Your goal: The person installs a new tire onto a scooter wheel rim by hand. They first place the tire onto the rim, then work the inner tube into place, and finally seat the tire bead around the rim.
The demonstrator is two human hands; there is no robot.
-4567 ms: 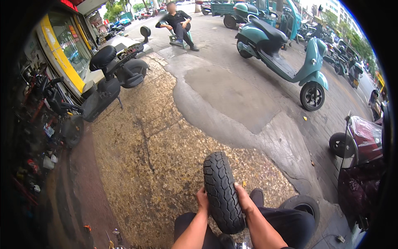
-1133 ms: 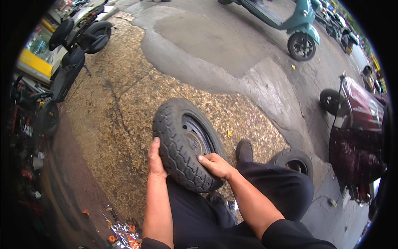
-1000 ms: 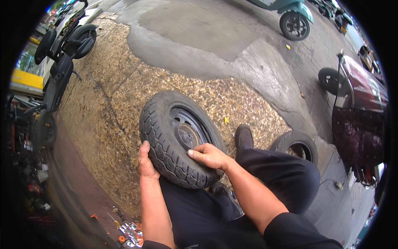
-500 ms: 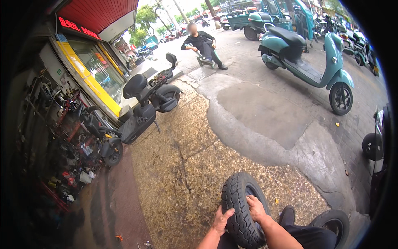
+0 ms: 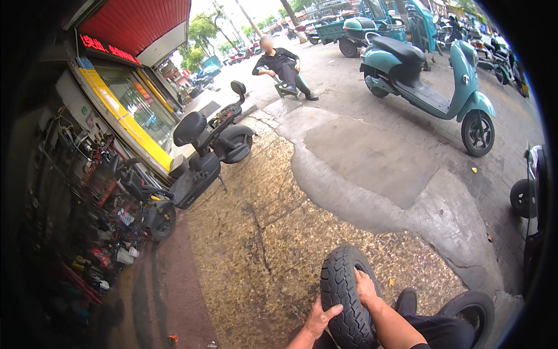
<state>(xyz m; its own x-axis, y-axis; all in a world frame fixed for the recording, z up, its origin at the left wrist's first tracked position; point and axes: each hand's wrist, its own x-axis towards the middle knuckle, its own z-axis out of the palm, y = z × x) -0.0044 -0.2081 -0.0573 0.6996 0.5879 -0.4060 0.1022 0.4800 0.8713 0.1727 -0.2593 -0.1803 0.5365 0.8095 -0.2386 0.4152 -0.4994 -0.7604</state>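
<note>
A black scooter tyre (image 5: 340, 291) with a blocky tread stands upright between my legs, at the lower middle of the view. My left hand (image 5: 321, 320) grips its left side, with the thumb lying on the tread and the other fingers hidden. On the other side, my right hand (image 5: 364, 288) reaches into the tyre's opening and holds its inner edge; the fingertips are out of sight. Beside my right leg lies a second black tyre (image 5: 486, 308), partly covered by the dark trouser leg.
A black electric scooter (image 5: 197, 166) is parked left of centre, near a cluttered rack of tools and parts (image 5: 104, 192). A teal scooter (image 5: 427, 81) stands at the far right. Further back a person (image 5: 282, 67) sits on a low chair. My shoe (image 5: 407, 301) rests right of the tyre.
My right hand has moved up and further into the tyre's opening. The tyre sits slightly further right in view, and my left hand has shifted with it.
</note>
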